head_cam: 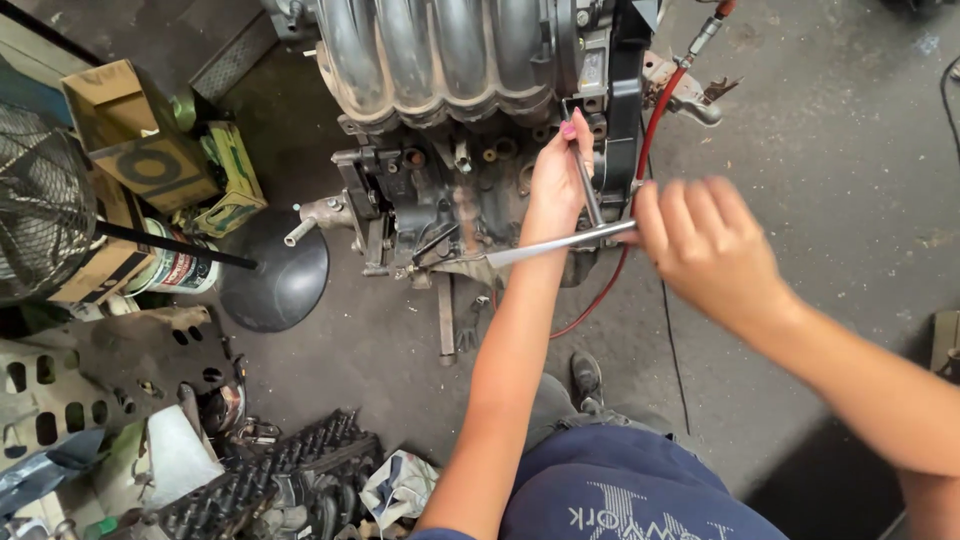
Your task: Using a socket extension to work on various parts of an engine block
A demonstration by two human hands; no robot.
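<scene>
Your left hand (558,175) is up at the side of the engine (470,130), fingers pinched narrow around the upright shaft of the wrench (585,185), close to where it meets the block. That grip looks meant to keep the shaft square on whatever fastener it sits on; the fastener itself is hidden behind your fingers.

Your right hand (705,245) is closed around the outer end of the bright cross bar (565,243), blurred. Holding far out gives you the most leverage.

The engine sits on the concrete floor (800,150) just ahead of your knees. A red hose (655,120) runs down just beside the bar. The fan (40,200) and cardboard boxes (135,130) stand well apart on your left.
</scene>
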